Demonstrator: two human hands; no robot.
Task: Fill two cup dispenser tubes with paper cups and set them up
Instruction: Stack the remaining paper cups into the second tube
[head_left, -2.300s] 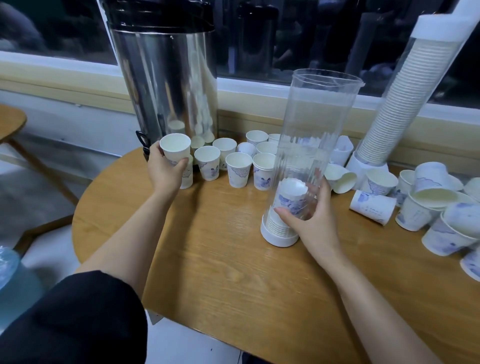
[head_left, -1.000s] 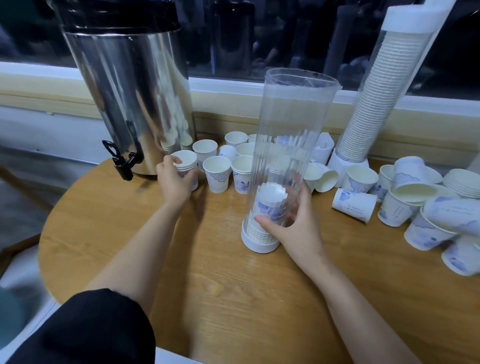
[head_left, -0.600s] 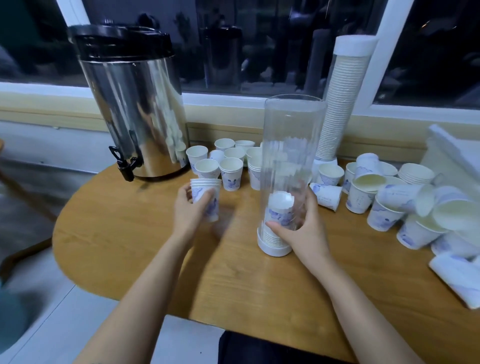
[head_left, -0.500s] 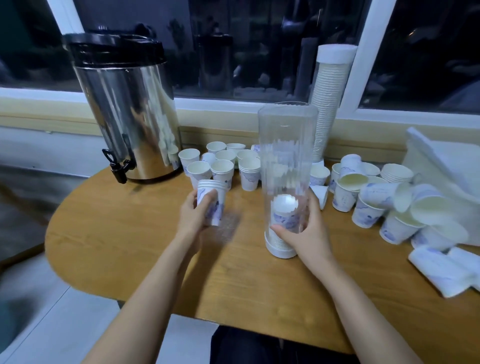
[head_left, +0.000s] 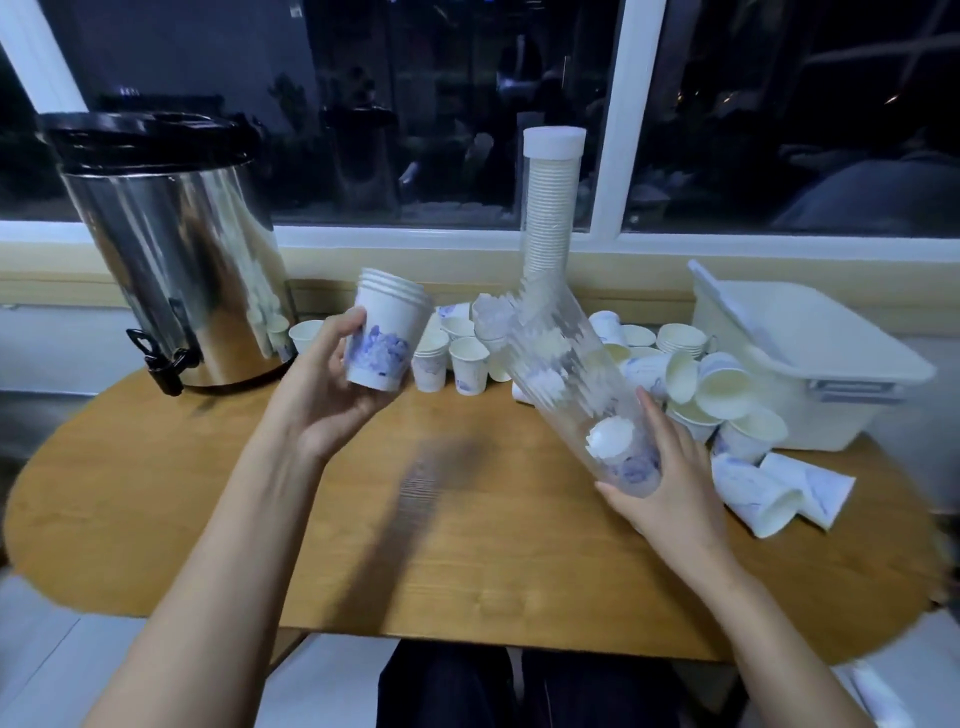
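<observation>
The near half of the round wooden surface (head_left: 467, 551) lies bare from its front edge up to the hands, and there is open air between the two arms. The left hand (head_left: 324, 395) holds a nested stack of paper cups (head_left: 387, 332) upright above the surface, its grip curled round the stack's lower part. The right hand (head_left: 670, 488) has its grip wrapped round the bottom end of the clear tube (head_left: 561, 374). The tube is tilted with its open mouth leaning toward the stack, blurred, with a few cups inside near the bottom. Behind them, single cups (head_left: 460, 358) stand clustered. To the right, loose cups (head_left: 722, 384) lie tumbled against a white bin (head_left: 810, 353) by the right edge. A steel urn (head_left: 176, 260) fills the back left. A filled tube (head_left: 551, 208) stands upright against the dark window (head_left: 415, 104).
</observation>
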